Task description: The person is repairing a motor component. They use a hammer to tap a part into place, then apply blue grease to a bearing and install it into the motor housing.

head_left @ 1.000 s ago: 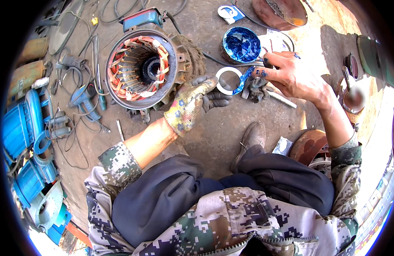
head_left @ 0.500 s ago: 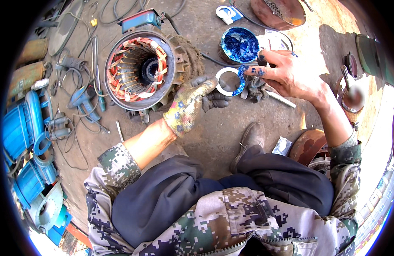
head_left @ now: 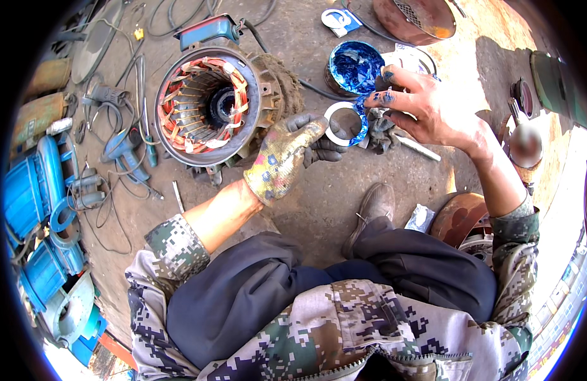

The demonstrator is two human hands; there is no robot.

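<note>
A pale ring, its right side coated in blue grease, stands out from my left hand. That hand wears a stained, patterned glove with dark fingers and pinches the ring's left edge. At the ring's upper right, my bare right hand has its index fingertip against the greased rim, its other fingers spread apart. Blue grease marks several of its fingers. Just beyond is an open tub of blue grease. A crumpled dark rag or glove lies under the right hand.
Left of my hands lies an open motor housing with red-wrapped copper windings. A blue power tool, cables and blue castings fill the left side. A metal rod lies on the right, with a rusty drum at the back.
The ring has shifted slightly right and down with my left hand. My right index finger has moved a little along its upper right rim, and its fingers have spread somewhat.
</note>
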